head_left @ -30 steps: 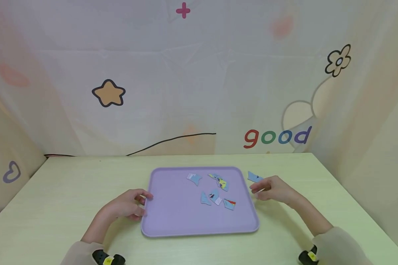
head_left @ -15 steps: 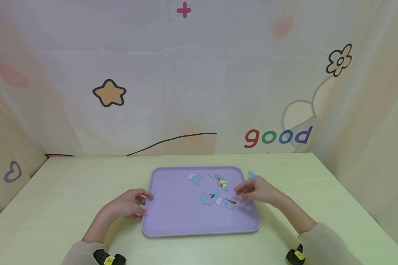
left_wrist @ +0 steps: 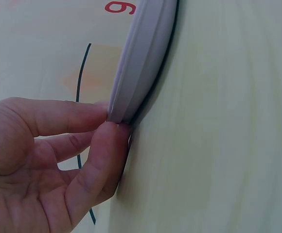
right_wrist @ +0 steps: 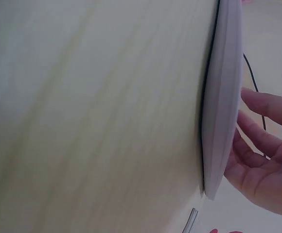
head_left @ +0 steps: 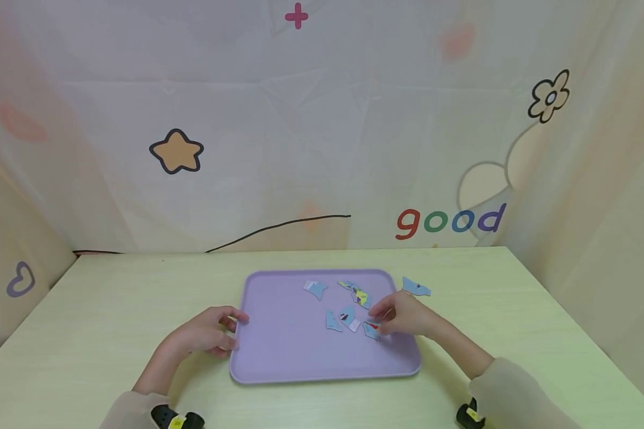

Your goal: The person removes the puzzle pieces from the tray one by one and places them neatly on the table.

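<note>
My left hand (head_left: 206, 329) pinches the left edge of a lilac tray (head_left: 279, 357); the left wrist view shows thumb and fingers at its rim (left_wrist: 143, 58). My right hand (head_left: 408, 316) is low over the tray's right side, fingertips pointing down by a blue puzzle piece with a red stripe (head_left: 371, 332), which they partly cover. In the right wrist view the tray rim (right_wrist: 222, 97) hides those fingertips, and I cannot tell whether they hold a piece. Close by lie a piece with a white patch (head_left: 349, 319), a plain blue piece (head_left: 333, 322) and yellow-and-blue map pieces (head_left: 356, 294).
Another blue and white piece (head_left: 315, 289) lies near the tray's back edge. Outside the tray, a blue piece (head_left: 416, 287) rests on the pale wooden table (head_left: 139, 292) at the back right. A printed cloth (head_left: 300, 149) hangs behind the table.
My right hand has moved left from beside the tray, over its right rim, and down to the red-striped piece. The blue piece outside is uncovered. My left hand stays on the tray edge.
</note>
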`<state>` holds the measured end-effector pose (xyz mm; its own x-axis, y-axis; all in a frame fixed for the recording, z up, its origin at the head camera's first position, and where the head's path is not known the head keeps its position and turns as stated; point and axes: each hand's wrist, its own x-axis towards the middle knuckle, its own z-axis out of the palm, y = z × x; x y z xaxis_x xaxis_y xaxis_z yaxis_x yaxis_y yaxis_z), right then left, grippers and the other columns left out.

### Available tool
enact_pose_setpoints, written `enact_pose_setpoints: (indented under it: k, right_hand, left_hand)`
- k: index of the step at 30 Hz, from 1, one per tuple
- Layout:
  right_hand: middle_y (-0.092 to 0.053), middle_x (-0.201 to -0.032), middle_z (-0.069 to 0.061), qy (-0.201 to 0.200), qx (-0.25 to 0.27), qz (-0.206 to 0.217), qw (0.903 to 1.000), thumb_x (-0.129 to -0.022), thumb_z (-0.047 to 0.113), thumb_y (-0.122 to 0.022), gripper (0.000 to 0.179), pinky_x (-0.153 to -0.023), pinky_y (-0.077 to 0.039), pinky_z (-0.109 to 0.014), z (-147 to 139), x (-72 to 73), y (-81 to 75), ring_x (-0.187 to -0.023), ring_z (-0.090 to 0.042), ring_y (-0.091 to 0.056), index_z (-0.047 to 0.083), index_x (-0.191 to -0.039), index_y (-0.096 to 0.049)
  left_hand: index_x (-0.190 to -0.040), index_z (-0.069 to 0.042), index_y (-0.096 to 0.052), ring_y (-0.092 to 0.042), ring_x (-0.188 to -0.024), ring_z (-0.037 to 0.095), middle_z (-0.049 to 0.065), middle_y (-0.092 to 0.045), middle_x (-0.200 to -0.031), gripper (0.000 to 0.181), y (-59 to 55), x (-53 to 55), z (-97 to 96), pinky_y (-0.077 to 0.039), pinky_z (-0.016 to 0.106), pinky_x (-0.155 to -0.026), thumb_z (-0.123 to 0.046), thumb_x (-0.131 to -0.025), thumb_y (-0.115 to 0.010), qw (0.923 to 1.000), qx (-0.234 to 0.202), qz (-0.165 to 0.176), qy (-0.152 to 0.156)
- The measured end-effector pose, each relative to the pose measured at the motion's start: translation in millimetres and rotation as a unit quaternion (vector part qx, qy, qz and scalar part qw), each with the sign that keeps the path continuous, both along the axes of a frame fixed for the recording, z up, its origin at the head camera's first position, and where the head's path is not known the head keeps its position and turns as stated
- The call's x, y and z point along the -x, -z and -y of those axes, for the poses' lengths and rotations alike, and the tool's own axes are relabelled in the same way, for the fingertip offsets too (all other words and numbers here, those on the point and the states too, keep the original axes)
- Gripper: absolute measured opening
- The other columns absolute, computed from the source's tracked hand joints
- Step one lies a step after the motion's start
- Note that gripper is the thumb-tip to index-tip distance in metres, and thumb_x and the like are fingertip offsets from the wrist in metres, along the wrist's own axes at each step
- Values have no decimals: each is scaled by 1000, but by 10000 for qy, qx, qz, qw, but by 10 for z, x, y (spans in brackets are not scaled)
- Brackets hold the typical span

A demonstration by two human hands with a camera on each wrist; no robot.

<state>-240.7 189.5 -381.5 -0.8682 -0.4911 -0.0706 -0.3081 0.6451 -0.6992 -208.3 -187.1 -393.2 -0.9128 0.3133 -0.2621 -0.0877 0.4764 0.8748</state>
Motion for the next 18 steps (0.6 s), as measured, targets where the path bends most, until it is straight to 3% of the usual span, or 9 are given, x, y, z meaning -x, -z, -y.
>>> enact_pose_setpoints:
  k: [8,18]
  right_hand:
    - [-62,-77,-3,68,-354,-379,9986,-62,4,-79,28,-65,-47,-22,71,-22,3,-71,-12,-54,-3,-85,-65]
    - [-57,-65,1,-190,-668,-850,9940,-59,2,-78,22,-58,-43,-19,99,-32,26,-62,-6,-48,2,-75,-63]
  left_hand:
    - [-113,4,-52,-50,-66,19,11,-44,-90,42,-3,-11,16,-51,30,-57,7,-73,-65,10000,-8,2,81]
    - [-112,2,-53,-50,-66,19,11,-44,-91,41,5,3,8,-51,30,-57,7,-73,-65,10000,65,-4,7]
